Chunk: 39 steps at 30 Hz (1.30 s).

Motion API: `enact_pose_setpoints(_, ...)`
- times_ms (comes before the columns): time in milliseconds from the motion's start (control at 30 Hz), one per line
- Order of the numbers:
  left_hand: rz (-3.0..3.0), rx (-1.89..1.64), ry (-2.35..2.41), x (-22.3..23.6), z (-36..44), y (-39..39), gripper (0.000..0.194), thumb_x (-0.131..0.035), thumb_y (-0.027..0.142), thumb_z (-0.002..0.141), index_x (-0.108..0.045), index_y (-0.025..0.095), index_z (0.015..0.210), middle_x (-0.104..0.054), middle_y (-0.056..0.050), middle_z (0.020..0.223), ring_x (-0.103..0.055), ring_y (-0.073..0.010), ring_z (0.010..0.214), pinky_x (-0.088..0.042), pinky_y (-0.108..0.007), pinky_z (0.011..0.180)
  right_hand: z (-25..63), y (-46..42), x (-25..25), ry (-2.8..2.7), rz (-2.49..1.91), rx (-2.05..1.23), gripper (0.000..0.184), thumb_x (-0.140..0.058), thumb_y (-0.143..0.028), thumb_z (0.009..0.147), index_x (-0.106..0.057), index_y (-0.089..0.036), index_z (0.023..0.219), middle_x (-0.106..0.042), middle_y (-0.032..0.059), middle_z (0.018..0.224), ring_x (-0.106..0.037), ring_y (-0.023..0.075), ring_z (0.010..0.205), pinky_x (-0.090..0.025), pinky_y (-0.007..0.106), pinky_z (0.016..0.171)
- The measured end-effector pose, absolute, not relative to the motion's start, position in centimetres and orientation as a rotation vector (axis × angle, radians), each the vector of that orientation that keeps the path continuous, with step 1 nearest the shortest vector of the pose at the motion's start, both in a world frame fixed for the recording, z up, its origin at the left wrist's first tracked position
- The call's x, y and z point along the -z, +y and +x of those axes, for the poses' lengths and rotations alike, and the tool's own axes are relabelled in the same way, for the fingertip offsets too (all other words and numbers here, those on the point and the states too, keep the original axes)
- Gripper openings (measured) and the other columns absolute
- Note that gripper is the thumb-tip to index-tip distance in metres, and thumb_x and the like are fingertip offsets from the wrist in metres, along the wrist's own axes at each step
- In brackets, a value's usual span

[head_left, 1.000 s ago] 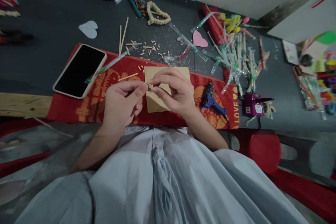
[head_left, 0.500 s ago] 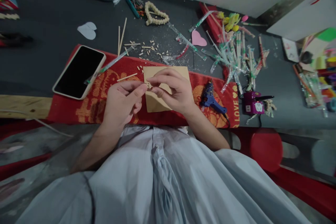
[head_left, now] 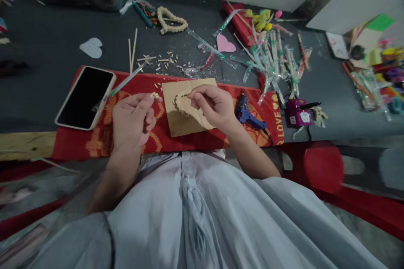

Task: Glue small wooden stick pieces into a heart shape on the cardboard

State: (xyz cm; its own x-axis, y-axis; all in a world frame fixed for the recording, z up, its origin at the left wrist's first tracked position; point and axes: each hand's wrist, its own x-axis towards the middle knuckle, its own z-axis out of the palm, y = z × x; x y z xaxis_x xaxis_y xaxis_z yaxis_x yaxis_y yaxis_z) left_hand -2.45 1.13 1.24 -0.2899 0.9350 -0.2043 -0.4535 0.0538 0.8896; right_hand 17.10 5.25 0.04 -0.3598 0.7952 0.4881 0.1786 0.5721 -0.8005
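My left hand pinches a few small cream stick pieces between thumb and forefinger, just left of the folded brown paper. On that paper lies a curved outline of cream stick pieces. The closed thumb and fingers of my right hand are over the paper, close to the upper right end of this outline. Whether they touch it or hold a piece is too small to tell. A blue glue gun lies on the red towel, right of my right hand.
A phone lies at the towel's left. Beyond are loose sticks, cut bits, a heart-shaped stick frame, and white and pink paper hearts. To the right are wrapped sticks and a purple box.
My hands have moved apart. The left went leftwards with the stick pieces, while the right shifted slightly right. The curved outline on the paper now shows. The camera view has also shifted.
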Motion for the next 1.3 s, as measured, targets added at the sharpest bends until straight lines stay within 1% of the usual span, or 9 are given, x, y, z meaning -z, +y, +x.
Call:
enact_pose_setpoints(167,0.577,-1.549,1.199,-2.2,-1.8,1.6,0.012,-0.077,0.012,0.065,-0.066,0.011,0.060,-0.070,-0.004,0.062,-0.036,-0.0018,0.030,-0.020,-0.015,0.025,21.6,6.9,-0.4,-1.947,-1.063,-0.537,0.030,-0.057,-0.042,0.097,-0.074,-0.019,0.088,-0.076,0.0038,0.077,-0.069,0.0139,0.069,-0.053,0.026,0.063)
enact_pose_setpoints(267,0.582,-1.545,1.213,-2.4,-1.6,2.0,0.013,-0.076,0.010,0.064,-0.065,0.011,0.058,-0.070,-0.003,0.061,-0.036,-0.0016,0.030,-0.020,-0.014,0.025,25.5,8.4,-0.8,-2.034,-1.278,-0.335,0.015,-0.064,-0.029,0.088,-0.076,-0.020,0.086,-0.078,0.0045,0.084,-0.070,0.0177,0.073,-0.054,0.031,0.069)
enact_pose_setpoints(367,0.587,-1.530,1.213,-2.3,-1.4,2.5,0.012,-0.076,0.009,0.065,-0.066,0.011,0.060,-0.070,-0.002,0.062,-0.037,-0.0016,0.030,-0.020,-0.015,0.025,29.0,9.9,-1.0,-2.216,-1.526,-0.185,0.014,-0.061,-0.020,0.084,-0.074,-0.020,0.083,-0.077,0.0075,0.083,-0.068,0.0202,0.074,-0.051,0.035,0.070)
enact_pose_setpoints(633,0.605,-1.437,1.248,-1.4,-0.5,2.8,0.014,-0.076,0.012,0.075,-0.064,0.014,0.066,-0.072,0.001,0.067,-0.037,0.0005,0.035,-0.016,-0.019,0.034,32.0,13.9,0.0,-2.509,-1.931,0.035,0.033,-0.044,-0.030,0.095,-0.072,-0.014,0.093,-0.075,0.0185,0.096,-0.065,0.0284,0.086,-0.044,0.039,0.075)
enact_pose_setpoints(733,0.618,-1.378,1.258,-1.3,-0.2,2.7,0.014,-0.073,0.016,0.078,-0.064,0.014,0.068,-0.071,0.001,0.069,-0.036,0.0013,0.037,-0.014,-0.019,0.036,31.5,15.5,0.4,-2.550,-1.972,0.051,0.040,-0.041,-0.039,0.097,-0.072,-0.015,0.089,-0.075,0.0182,0.093,-0.063,0.0283,0.082,-0.041,0.039,0.073)
enact_pose_setpoints(900,0.652,-1.397,1.229,-1.3,0.4,2.8,0.026,-0.085,0.028,0.053,-0.065,0.014,0.062,-0.071,-0.003,0.064,-0.033,-0.0001,0.034,-0.015,-0.016,0.029,30.4,17.1,0.6,-2.481,-1.920,-0.040,0.033,-0.048,-0.036,0.094,-0.071,-0.016,0.106,-0.075,0.0162,0.098,-0.064,0.0288,0.091,-0.044,0.040,0.079)
enact_pose_setpoints(1000,0.647,-1.348,1.228,-1.7,0.7,2.7,0.028,-0.086,0.030,0.048,-0.064,0.015,0.058,-0.070,-0.003,0.061,-0.032,-0.0004,0.032,-0.016,-0.014,0.028,29.9,17.3,0.7,-2.449,-1.892,-0.014,0.034,-0.049,-0.036,0.093,-0.070,-0.015,0.110,-0.074,0.0160,0.097,-0.064,0.0302,0.093,-0.046,0.042,0.082)
enact_pose_setpoints(1200,0.665,-1.269,1.214,-2.2,1.0,2.0,0.020,-0.082,0.027,0.050,-0.069,0.017,0.061,-0.069,-0.003,0.062,-0.033,-0.0017,0.033,-0.019,-0.015,0.028,28.2,15.5,-0.2,-2.410,-1.838,0.066,0.033,-0.044,-0.034,0.095,-0.071,-0.016,0.101,-0.073,0.0153,0.089,-0.064,0.0275,0.085,-0.048,0.040,0.077)
enact_pose_setpoints(1300,0.690,-1.236,1.202,-2.4,1.2,1.7,0.019,-0.082,0.025,0.051,-0.069,0.017,0.063,-0.069,-0.004,0.061,-0.032,-0.0024,0.033,-0.019,-0.016,0.028,26.6,13.2,-1.9,-2.435,-1.646,0.045,0.030,-0.048,-0.032,0.095,-0.066,-0.017,0.114,-0.073,0.0141,0.106,-0.065,0.0259,0.092,-0.050,0.037,0.079)
